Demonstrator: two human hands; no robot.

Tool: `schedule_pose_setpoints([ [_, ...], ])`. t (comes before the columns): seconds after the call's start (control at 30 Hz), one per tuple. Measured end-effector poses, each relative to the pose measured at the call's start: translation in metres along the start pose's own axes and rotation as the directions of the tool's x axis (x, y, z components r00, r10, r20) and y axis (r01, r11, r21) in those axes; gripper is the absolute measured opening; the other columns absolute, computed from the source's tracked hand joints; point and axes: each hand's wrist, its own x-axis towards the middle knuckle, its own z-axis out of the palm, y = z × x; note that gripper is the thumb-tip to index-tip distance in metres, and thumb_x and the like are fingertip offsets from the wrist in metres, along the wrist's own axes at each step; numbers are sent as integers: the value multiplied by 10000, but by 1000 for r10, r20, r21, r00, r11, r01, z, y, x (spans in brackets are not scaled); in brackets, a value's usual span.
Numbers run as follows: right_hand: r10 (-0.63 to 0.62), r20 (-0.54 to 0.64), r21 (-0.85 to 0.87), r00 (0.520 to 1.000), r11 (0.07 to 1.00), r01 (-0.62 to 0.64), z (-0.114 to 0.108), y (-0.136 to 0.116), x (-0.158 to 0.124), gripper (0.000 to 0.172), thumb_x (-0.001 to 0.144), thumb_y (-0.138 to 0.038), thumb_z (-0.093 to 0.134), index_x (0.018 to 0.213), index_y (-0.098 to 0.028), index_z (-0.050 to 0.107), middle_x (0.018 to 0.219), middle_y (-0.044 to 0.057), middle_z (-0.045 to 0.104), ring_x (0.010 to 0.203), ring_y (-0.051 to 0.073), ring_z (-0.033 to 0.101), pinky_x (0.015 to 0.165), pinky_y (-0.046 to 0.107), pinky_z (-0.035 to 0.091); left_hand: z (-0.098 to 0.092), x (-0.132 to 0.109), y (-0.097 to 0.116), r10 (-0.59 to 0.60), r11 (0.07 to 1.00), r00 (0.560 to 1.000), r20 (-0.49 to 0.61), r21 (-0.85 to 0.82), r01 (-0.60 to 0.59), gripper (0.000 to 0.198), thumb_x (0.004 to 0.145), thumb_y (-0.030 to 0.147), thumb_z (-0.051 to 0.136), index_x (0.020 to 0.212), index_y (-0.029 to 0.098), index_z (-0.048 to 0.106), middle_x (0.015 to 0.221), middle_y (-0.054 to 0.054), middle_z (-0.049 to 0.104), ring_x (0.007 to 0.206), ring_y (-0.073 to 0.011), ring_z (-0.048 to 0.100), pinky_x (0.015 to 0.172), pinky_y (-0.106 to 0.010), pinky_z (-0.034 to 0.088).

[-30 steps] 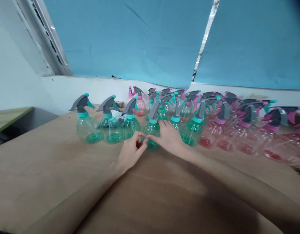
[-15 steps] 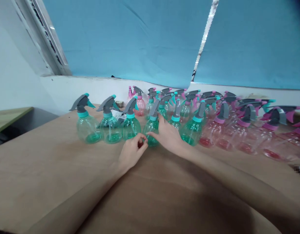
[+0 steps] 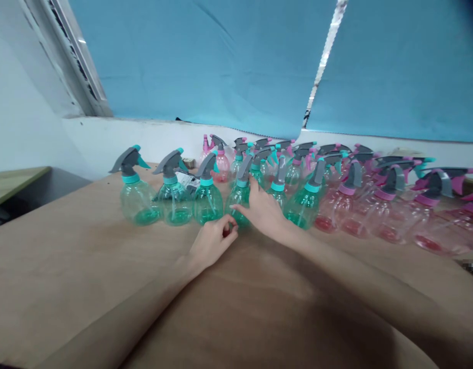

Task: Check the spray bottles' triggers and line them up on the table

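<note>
A clear green spray bottle (image 3: 241,196) with a grey trigger head and turquoise collar stands upright at the middle of the front row. My right hand (image 3: 265,207) is around its right side, thumb across the front and index finger up by the collar. Low in front of the same bottle is my left hand (image 3: 215,238), its thumb and curled fingers pinched together. Anything between those fingertips is too small or hidden to make out. Another green spray bottle (image 3: 208,200) stands just left of the gripped one, and a green bottle (image 3: 301,205) is to its right.
Two more green bottles stand at the left, one of them at the row's end (image 3: 138,202). Pink spray bottles (image 3: 390,218) fill the right side, with several more behind. All stand on a brown tabletop (image 3: 86,266). A blue curtain (image 3: 205,66) hangs behind.
My left hand has shifted slightly right and down, its fingertips moving away from my right thumb. My right hand stays at the same bottle.
</note>
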Motion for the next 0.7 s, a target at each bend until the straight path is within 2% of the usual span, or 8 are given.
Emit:
schedule_pose_setpoints([
  [0.23,-41,-24,46,999,998,42,0,3,-12,856,792,-359,624,1441,-41,165,1243,267,528,1037,382,591,770,448,499,0,-1,-1,8,1000,1000,23,12,-8,93,833,185,440,825,199,531,581,65,434,536,-121,466,556,-233,322],
  [0.4,-177,-150,58,973,981,187,-15,18,-37,716,816,-385,587,1405,-100,295,1290,217,512,1131,359,536,851,483,484,0,-1,0,9,1000,1000,30,17,-10,118,847,204,429,848,200,547,574,62,452,536,-124,483,557,-232,334],
  [0.5,-258,-152,82,954,959,272,-29,35,-55,507,853,-382,544,1304,-173,449,1185,132,601,1044,297,598,817,437,513,1,-2,1,10,1000,1000,27,19,-10,129,856,224,431,850,202,559,577,58,471,543,-126,495,552,-231,337],
  [0.57,-246,-137,83,960,963,258,-37,49,-64,356,871,-406,520,1178,-229,551,1100,78,642,909,258,650,711,391,541,1,-2,1,10,1000,1000,25,18,-10,124,852,222,443,847,204,565,582,57,486,549,-126,501,552,-230,341],
  [0.63,-234,-152,59,960,968,245,-44,63,-68,292,874,-421,520,1090,-240,595,1025,53,665,832,237,664,687,377,535,1,-2,1,9,1000,1000,25,15,-10,115,844,212,455,842,205,570,583,58,498,552,-124,506,553,-228,348],
  [0.7,-204,-176,41,963,976,214,-48,77,-68,290,875,-422,522,1086,-236,593,1022,53,664,816,232,670,722,393,524,2,-2,1,9,1000,1000,24,12,-10,109,836,201,463,838,206,571,579,60,500,551,-123,503,554,-228,353],
])
